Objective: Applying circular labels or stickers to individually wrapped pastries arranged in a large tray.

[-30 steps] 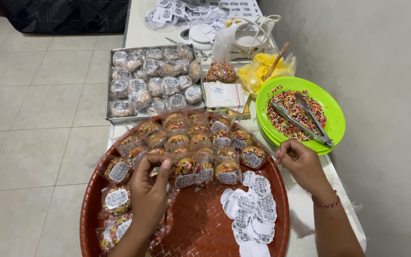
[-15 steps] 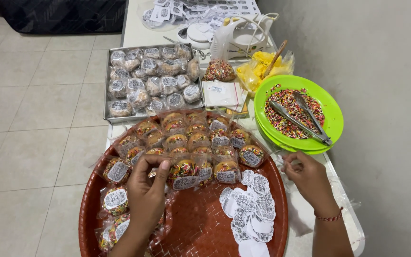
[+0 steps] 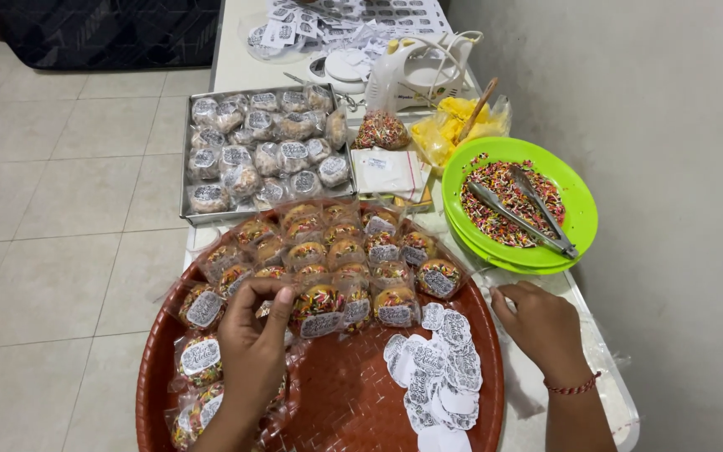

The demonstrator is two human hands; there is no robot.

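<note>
White round labels on red tray — wrapped sprinkle cakes behind

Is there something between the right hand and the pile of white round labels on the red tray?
Nothing visible does. The right hand rests at the tray's right edge, and the label pile lies just to its left on bare woven surface; the wrapped donuts sit farther back.

A metal tray of wrapped pale cakes sits at the far left of the table. To its right lie a small white packet and a bag of sprinkles. At the right, a green plate holds sprinkles and metal tongs. Farther back stand a white hand mixer, a yellow bag and sticker sheets
</note>
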